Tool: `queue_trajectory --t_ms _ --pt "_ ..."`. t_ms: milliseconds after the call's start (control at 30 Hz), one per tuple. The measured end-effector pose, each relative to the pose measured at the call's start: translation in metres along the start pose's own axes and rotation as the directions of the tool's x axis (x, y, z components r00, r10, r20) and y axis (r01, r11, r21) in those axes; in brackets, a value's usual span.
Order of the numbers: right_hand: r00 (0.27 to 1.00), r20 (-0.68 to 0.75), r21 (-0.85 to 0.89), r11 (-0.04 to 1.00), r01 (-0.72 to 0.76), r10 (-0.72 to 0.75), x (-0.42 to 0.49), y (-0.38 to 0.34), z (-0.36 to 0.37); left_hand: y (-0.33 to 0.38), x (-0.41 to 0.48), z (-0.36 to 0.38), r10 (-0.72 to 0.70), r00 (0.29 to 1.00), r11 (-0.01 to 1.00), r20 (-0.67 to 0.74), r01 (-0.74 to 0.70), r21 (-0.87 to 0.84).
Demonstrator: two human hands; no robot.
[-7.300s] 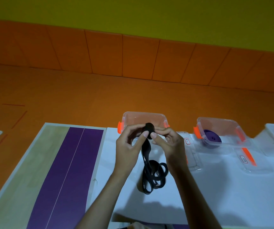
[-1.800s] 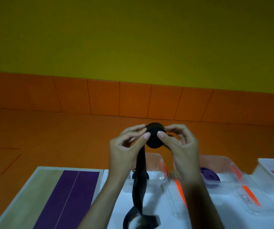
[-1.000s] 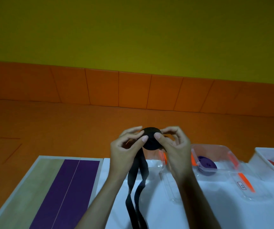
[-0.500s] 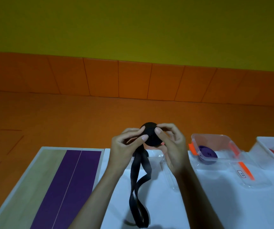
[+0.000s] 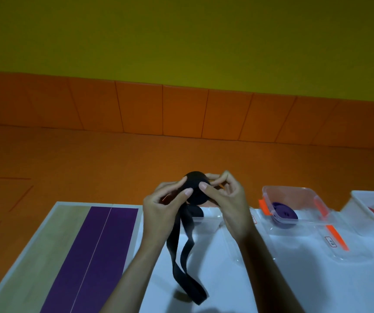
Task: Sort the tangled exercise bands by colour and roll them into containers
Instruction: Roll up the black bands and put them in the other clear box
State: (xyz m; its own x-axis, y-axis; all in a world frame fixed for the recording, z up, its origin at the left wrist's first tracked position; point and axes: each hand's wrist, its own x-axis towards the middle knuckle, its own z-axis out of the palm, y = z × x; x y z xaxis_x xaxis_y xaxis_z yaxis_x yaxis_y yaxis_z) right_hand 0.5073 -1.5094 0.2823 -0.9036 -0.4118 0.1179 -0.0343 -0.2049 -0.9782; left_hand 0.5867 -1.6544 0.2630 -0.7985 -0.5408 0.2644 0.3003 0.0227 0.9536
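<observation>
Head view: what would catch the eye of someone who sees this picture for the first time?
First, the black band, half rolled into a tight coil that the left hand and the right hand pinch above the white table, its loose tail hanging down toward the tabletop. Next, to the right, a clear container holding a rolled purple band.

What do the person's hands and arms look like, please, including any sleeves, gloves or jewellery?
The left hand and right hand are bare, without gloves. The left forearm and right forearm are uncovered down to the frame's edge; no sleeve shows. No ring, watch or bracelet is visible, and the thumbnails look plain.
</observation>
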Motion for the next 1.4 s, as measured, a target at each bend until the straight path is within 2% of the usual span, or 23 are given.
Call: queue_trajectory --t_ms 67,167,233,300,367,433,533,633,700,833,967,1033,1167,1233,1400 --pt "0.998 -0.020 -0.047 0.997 0.054 -0.055 -0.001 0.003 0.000 -0.004 0.001 -0.002 0.016 0.998 1.000 -0.057 -0.015 0.021" --pt "0.996 -0.017 -0.161 0.984 0.079 -0.083 0.004 -0.001 0.003 -0.010 -0.001 -0.002 -0.035 0.997 0.999 -0.070 0.034 -0.023" --pt "0.994 0.046 -0.258 0.960 0.111 -0.102 0.008 0.003 0.004 -0.018 -0.001 -0.009 -0.083 0.996 0.996 -0.041 0.081 -0.042" --pt "0.992 0.116 -0.307 0.948 0.088 -0.054 0.010 0.010 0.004 -0.023 0.002 -0.020 -0.105 0.994 0.993 -0.021 0.104 -0.047" --pt "0.990 0.144 -0.253 0.966 0.046 -0.009 0.008 0.017 0.006 -0.024 0.005 -0.024 -0.090 0.996 0.996 0.001 0.090 -0.021" --pt "0.989 0.143 -0.214 0.975 0.060 -0.030 0.007 0.026 0.008 -0.023 0.004 -0.019 -0.051 0.999 0.998 0.003 0.051 0.023" --pt "0.995 0.044 -0.207 0.974 0.097 -0.090 0.005 0.031 0.011 -0.027 -0.001 -0.011 -0.069 0.997 0.997 -0.021 0.069 -0.016" --pt "0.991 -0.077 -0.125 0.987 0.100 -0.111 0.003 0.032 0.013 -0.030 -0.002 -0.013 -0.069 0.992 0.998 0.106 0.069 0.002" --pt "0.992 -0.086 -0.077 0.994 0.083 -0.090 0.003 0.034 0.013 -0.030 -0.001 -0.015 -0.066 0.987 0.998 0.149 0.063 0.022" --pt "0.992 -0.083 -0.158 0.984 0.085 -0.099 0.001 0.039 0.004 -0.025 0.000 -0.008 0.010 0.991 0.998 0.132 -0.018 0.061" --pt "0.991 -0.061 -0.214 0.971 0.103 -0.119 -0.001 0.026 -0.008 -0.019 -0.005 0.002 -0.015 1.000 1.000 0.023 0.015 0.005" --pt "0.986 -0.052 -0.241 0.960 0.139 -0.155 -0.001 0.017 -0.011 -0.022 -0.008 0.003 -0.029 0.999 1.000 0.024 0.029 -0.002" --pt "0.977 -0.096 -0.156 0.972 0.174 -0.190 -0.002 0.018 -0.015 -0.017 0.000 -0.003 -0.057 0.984 0.998 0.170 0.056 0.008" --pt "0.978 -0.101 -0.104 0.980 0.172 -0.182 -0.003 0.022 -0.017 -0.008 0.008 -0.003 -0.046 0.979 0.999 0.199 0.044 0.015" --pt "0.964 -0.131 -0.098 0.970 0.220 -0.232 -0.001 0.017 -0.025 0.011 0.017 0.010 0.032 0.993 0.999 0.113 -0.033 0.004"
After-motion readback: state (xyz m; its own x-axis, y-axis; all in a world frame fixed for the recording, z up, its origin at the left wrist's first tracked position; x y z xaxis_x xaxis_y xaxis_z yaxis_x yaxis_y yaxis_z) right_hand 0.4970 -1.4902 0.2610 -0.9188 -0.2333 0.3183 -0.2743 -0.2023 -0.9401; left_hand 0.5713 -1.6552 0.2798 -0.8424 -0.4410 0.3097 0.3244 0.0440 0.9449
